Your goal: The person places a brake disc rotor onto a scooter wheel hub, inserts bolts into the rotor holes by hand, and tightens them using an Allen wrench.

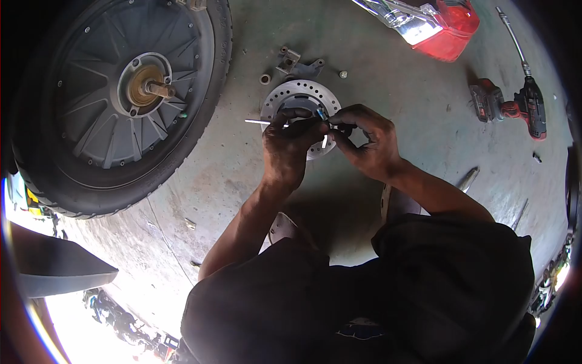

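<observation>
My left hand (288,145) is closed over a thin silver rod (257,121) that sticks out to its left. A short bright piece (324,142) shows below its fingertips; whether it belongs to the same rod is hidden. My right hand (367,139) pinches close beside the left fingertips, its fingers curled. Between the two hands a small part with a bluish tip (321,113) points upward, too small to name. Under both hands lies a drilled brake disc (303,89), partly covered by my left hand.
A metal bracket (291,62), a small ring (265,79) and a nut-like piece (343,74) lie beyond the disc. At left is a large hub wheel with tyre (91,79). A red lamp unit (445,39) and a cordless impact driver (527,109) are at right.
</observation>
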A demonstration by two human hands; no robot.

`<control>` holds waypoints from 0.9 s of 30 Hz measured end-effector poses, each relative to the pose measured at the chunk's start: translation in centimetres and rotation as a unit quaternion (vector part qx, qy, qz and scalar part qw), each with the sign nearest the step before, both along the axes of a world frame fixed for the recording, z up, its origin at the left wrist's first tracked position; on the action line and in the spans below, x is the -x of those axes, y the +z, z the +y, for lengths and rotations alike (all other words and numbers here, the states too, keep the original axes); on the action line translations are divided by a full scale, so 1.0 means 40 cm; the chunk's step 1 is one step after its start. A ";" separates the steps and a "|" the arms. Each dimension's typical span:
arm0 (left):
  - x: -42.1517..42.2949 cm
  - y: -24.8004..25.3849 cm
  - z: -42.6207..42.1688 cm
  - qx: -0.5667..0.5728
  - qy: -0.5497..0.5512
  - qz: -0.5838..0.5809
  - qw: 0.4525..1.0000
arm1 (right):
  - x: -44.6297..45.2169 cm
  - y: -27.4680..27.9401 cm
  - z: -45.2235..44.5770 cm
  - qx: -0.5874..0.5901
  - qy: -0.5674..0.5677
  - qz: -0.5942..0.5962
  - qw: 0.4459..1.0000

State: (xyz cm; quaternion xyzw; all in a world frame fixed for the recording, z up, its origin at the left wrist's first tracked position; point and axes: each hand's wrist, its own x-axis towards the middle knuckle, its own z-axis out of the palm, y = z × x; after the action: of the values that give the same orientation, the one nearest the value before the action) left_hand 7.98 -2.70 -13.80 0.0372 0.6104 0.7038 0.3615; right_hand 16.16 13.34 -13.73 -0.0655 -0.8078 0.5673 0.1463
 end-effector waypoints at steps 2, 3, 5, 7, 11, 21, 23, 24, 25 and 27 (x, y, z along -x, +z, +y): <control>0.004 0.001 0.001 0.004 0.008 -0.009 1.000 | 0.006 0.007 0.000 -0.013 -0.001 0.013 1.000; 0.009 0.016 0.006 0.013 0.022 -0.026 0.999 | 0.008 0.010 -0.001 -0.029 -0.014 0.022 0.999; 0.017 0.048 0.013 0.030 0.012 -0.048 0.998 | 0.011 0.012 0.000 -0.043 -0.028 0.031 0.998; 0.022 0.056 0.009 0.046 0.002 -0.072 0.996 | 0.011 0.009 0.007 -0.091 -0.020 0.074 0.993; 0.071 0.013 -0.030 -0.004 -0.038 -0.049 0.998 | 0.010 -0.002 0.019 -0.099 -0.001 0.084 0.992; 0.096 -0.114 -0.123 0.305 -0.235 0.582 0.716 | -0.002 -0.008 0.032 -0.084 0.058 0.105 0.989; 0.119 -0.125 -0.149 0.250 -0.326 0.496 0.765 | -0.003 -0.002 0.037 -0.084 0.068 0.118 0.987; 0.119 -0.113 -0.145 0.249 -0.326 0.497 0.765 | -0.004 0.003 0.040 -0.072 0.069 0.101 0.990; 0.117 -0.099 -0.144 0.226 -0.311 0.450 0.806 | -0.005 0.005 0.040 -0.061 0.070 0.085 0.992; 0.111 -0.095 -0.132 0.204 -0.293 0.402 0.843 | -0.004 0.007 0.033 -0.018 0.060 0.065 0.996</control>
State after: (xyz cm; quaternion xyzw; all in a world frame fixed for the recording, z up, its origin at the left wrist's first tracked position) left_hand 3.54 -7.99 -17.62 0.4196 0.7926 0.3485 0.2727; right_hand 16.31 14.66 -13.44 0.0228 -0.8093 0.5633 0.1651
